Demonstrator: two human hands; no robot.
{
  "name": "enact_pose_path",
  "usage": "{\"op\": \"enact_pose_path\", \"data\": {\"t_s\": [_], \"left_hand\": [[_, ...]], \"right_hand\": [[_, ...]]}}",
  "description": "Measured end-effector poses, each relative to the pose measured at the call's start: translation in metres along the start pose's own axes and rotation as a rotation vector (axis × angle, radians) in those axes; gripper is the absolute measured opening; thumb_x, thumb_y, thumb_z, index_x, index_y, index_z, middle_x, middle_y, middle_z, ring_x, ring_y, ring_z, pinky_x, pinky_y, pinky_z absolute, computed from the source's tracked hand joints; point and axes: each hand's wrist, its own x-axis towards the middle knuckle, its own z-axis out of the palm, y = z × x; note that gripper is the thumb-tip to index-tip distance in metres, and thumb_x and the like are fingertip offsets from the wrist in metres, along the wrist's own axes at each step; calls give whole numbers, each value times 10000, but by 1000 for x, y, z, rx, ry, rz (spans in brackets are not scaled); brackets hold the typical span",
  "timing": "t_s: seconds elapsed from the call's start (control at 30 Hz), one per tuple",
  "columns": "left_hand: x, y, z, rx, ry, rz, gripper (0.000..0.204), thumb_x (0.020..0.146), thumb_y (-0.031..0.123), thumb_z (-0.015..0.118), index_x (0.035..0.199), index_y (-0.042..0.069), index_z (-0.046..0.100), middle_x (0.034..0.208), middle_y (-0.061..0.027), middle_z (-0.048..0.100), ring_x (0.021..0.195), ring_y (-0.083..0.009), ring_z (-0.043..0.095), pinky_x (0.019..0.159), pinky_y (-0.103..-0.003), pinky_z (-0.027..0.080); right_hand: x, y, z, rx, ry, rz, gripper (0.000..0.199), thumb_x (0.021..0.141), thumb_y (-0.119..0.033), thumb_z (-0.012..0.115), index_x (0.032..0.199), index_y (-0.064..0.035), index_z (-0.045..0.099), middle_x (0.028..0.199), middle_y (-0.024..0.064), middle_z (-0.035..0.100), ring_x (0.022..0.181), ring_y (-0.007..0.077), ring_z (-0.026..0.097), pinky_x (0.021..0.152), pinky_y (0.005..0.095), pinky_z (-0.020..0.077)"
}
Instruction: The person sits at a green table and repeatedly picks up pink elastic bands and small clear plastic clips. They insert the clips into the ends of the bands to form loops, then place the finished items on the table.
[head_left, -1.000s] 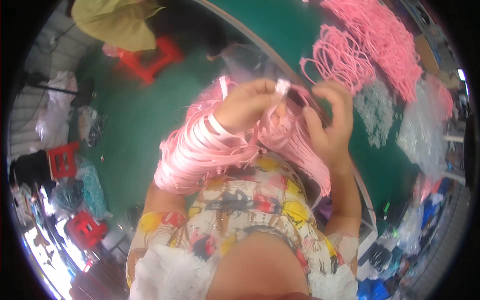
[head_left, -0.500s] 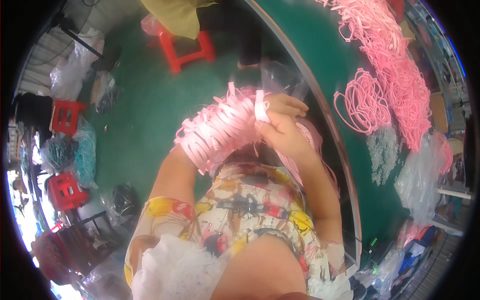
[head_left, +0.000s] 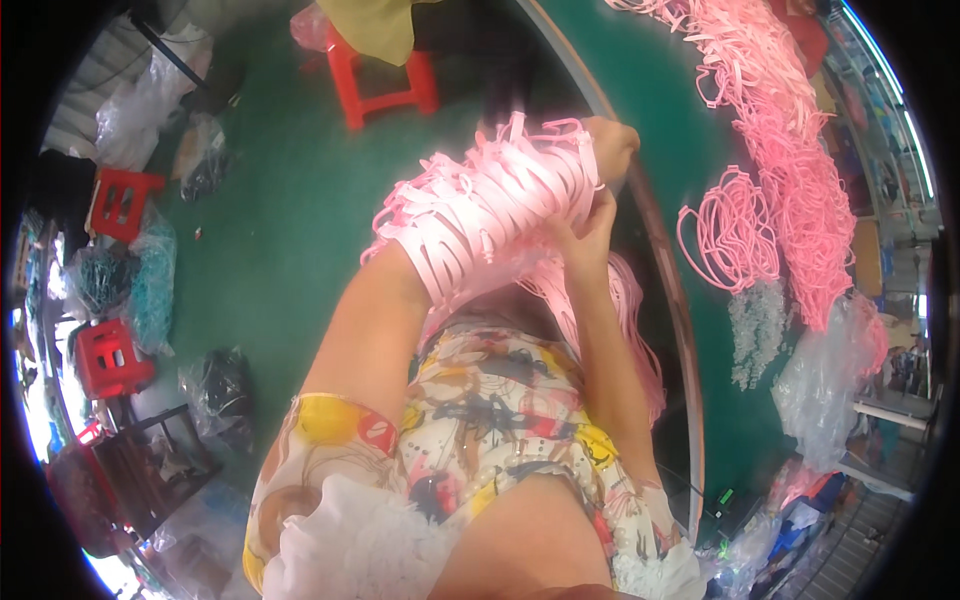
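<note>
A thick sleeve of pink strap loops (head_left: 480, 215) is strung along my left forearm, from the wrist back toward the elbow. My left hand (head_left: 612, 148) sticks out past the last loops with its fingers curled; whether anything is inside them is hidden. Close below it, my right hand (head_left: 585, 235) presses against the front end of the loops, thumb and fingers closed on the straps, its fingertips partly covered. More pink straps (head_left: 630, 330) hang down beside my right forearm, near my lap.
To the right, a green-topped table (head_left: 650, 90) bears a long pink strap heap (head_left: 790, 150), a separate pink bundle (head_left: 735, 225) and clear plastic bits (head_left: 757, 330). Red stools (head_left: 385, 100) and plastic bags (head_left: 225, 390) stand on the green floor. A clear bag (head_left: 825, 390) lies at right.
My left hand and the loop-covered forearm have moved up and to the right. The right hand has shifted from a single strap end to the underside of the loops. The view has tilted slightly.
</note>
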Motion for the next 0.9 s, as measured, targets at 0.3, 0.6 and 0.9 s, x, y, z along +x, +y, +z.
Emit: {"op": "enact_pose_path", "data": {"t_s": [0.3, 0.6, 0.9], "left_hand": [[4, -19, -7, 72, 122, 273, 142, 752, 123, 604, 851, 76, 694, 803, -105, 670, 758, -300, 648, 679, -384, 520], [9, -51, 17, 104, -143, 102, 212, 750, 125, 528, 842, 60, 707, 800, -136, 681, 772, -318, 660, 734, -399, 522], [24, -75, 35, -13, -17, -202, 239, 760, 185, 569, 896, 50, 712, 797, -114, 700, 771, -256, 685, 754, -347, 524]], "right_hand": [[-14, -36, 6, 113, -326, 391, 769, 750, -29, 692, 1388, 16, 264, 1249, 124, 500, 1047, 169, 557, 929, 303, 444], [-40, -43, 34, -370, -309, 39, 1301, 531, -176, 881, 1432, 56, -27, 1457, 207, 197, 1344, 308, 274, 1097, 400, 245], [-23, -2, 51, -538, 82, -124, 1092, 601, -213, 854, 1389, 86, 159, 1332, 238, 387, 1249, 344, 402, 1041, 388, 318]]}}
